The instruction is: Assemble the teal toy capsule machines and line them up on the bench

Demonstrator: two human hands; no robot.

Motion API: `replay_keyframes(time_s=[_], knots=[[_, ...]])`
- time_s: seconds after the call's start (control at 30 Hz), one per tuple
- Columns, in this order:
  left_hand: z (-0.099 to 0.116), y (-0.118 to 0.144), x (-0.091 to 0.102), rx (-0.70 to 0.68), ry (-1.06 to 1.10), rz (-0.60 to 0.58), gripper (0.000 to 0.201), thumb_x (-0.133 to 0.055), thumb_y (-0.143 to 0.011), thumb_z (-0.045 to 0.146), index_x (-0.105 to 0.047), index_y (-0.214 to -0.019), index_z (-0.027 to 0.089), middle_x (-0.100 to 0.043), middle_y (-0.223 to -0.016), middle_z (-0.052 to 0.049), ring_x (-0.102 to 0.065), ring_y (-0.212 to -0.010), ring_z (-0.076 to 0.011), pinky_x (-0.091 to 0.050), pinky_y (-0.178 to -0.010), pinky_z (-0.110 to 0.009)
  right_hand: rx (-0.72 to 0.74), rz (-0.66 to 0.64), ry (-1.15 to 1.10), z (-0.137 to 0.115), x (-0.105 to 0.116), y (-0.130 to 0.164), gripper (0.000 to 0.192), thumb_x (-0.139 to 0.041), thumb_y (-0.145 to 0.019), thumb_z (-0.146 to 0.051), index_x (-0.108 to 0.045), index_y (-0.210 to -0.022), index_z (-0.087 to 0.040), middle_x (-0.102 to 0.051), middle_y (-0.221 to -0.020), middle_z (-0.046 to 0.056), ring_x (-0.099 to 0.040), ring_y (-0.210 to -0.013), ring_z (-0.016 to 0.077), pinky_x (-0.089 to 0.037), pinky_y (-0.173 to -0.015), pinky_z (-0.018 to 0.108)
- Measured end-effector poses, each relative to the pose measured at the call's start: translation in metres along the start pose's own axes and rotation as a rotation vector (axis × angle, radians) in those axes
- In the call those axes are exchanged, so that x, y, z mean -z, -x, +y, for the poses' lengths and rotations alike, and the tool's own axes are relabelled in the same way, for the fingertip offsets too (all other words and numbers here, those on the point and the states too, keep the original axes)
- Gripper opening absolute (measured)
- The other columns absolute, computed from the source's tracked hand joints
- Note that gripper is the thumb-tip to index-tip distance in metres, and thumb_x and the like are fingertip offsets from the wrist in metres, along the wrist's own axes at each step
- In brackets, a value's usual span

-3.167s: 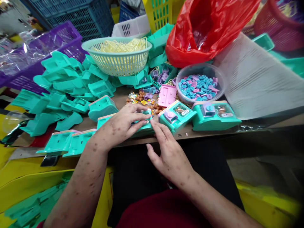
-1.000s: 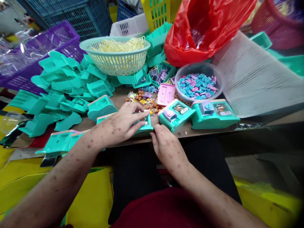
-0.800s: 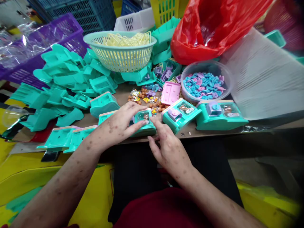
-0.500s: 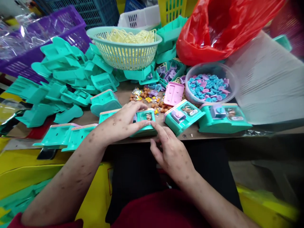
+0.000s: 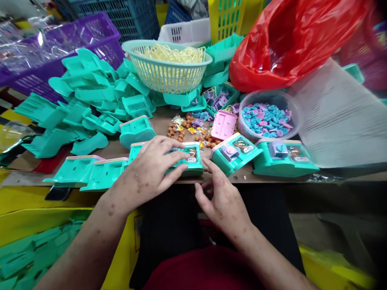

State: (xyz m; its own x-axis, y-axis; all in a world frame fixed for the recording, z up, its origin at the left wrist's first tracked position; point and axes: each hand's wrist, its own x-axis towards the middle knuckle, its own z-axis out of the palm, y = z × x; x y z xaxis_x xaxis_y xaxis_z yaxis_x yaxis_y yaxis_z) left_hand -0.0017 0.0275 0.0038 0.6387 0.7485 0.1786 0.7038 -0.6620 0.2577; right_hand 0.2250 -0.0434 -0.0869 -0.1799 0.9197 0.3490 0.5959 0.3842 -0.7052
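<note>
Since the frame half a second earlier, the left hand (image 5: 151,169) has drawn its thumb back off the window (image 5: 191,153) of the teal toy unit (image 5: 199,156), and the right hand (image 5: 222,193) has shifted its index fingertip from the unit's upper corner to its right end. Toy unit: on the table (image 5: 161,117), close to the front edge, between the person's hands. Left fingers: extended over the casing, thumb apart along the near side — whether they grip cannot be told, their undersides being hidden. Right fingers: loosely curled, thumb free, nothing held; the index tip is at or just beside the casing. The left hand probably steadies the unit from above, leaving its right end accessible. Two similar units, one oblique (image 5: 237,153) and one at far right (image 5: 284,159), lie beyond, presumably set aside to keep the working spot clear; the tub of blue and pink pieces (image 5: 267,119) seems placed for easy reach. Orientation: window upward, at the right end; long axis — partly covered — apparently left to right, roughly parallel to the front edge.
</note>
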Motion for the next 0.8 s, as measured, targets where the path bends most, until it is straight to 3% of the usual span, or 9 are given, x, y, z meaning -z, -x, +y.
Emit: replay_keyframes(time_s=[0.17, 0.37, 0.6, 0.7, 0.8], knots=[[0.005, 0.014, -0.006, -0.001, -0.12, -0.037, 0.044, -0.061, -0.109, 0.03, -0.065, -0.152, 0.035, -0.068, -0.153, -0.007, -0.053, -0.148, -0.0362, -0.027, -0.132, -0.074, -0.01, -0.031, 0.064, 0.001, -0.002, -0.003, 0.062, -0.059, -0.111, -0.027, -0.04, -0.17, -0.024, -0.07, -0.139, 0.014, -0.078, -0.096, 0.0224, -0.071, -0.084, 0.04], [0.006, 0.012, -0.006, 0.05, -0.082, -0.056, 0.046, -0.058, -0.107, 0.022, -0.07, -0.149, 0.038, -0.066, -0.154, -0.006, -0.053, -0.148, -0.0357, -0.038, -0.128, -0.071, -0.049, -0.046, 0.086, -0.001, -0.003, -0.009, 0.049, -0.056, -0.112, -0.028, -0.055, -0.161, -0.025, -0.07, -0.119, 0.009, -0.075, -0.087, 0.0197, -0.068, -0.076, 0.036], [0.015, 0.021, -0.008, 0.106, -0.088, -0.091, 0.051, -0.059, -0.11, 0.03, -0.058, -0.16, 0.038, -0.056, -0.167, -0.008, -0.041, -0.161, -0.0397, -0.036, -0.128, -0.074, -0.028, -0.038, 0.135, -0.005, -0.009, -0.006, 0.058, -0.059, -0.107, -0.026, -0.044, -0.163, -0.021, -0.065, -0.129, 0.014, -0.073, -0.084, 0.0219, -0.068, -0.069, 0.039], [0.017, 0.024, -0.013, 0.095, -0.144, -0.075, 0.057, -0.062, -0.109, 0.035, -0.051, -0.165, 0.031, -0.053, -0.17, -0.011, -0.038, -0.163, -0.0421, -0.03, -0.129, -0.078, -0.015, -0.035, 0.161, -0.005, -0.012, -0.003, 0.064, -0.059, -0.107, -0.027, -0.036, -0.167, -0.021, -0.064, -0.133, 0.016, -0.074, -0.087, 0.0234, -0.068, -0.066, 0.039], [0.021, 0.023, -0.016, 0.118, -0.19, -0.05, 0.053, -0.059, -0.11, 0.033, -0.054, -0.161, 0.022, -0.055, -0.17, -0.013, -0.039, -0.163, -0.0408, -0.03, -0.132, -0.075, -0.019, -0.049, 0.186, -0.006, -0.013, -0.001, 0.069, -0.06, -0.106, -0.028, -0.032, -0.169, -0.022, -0.063, -0.136, 0.016, -0.075, -0.088, 0.0235, -0.068, -0.066, 0.039]])
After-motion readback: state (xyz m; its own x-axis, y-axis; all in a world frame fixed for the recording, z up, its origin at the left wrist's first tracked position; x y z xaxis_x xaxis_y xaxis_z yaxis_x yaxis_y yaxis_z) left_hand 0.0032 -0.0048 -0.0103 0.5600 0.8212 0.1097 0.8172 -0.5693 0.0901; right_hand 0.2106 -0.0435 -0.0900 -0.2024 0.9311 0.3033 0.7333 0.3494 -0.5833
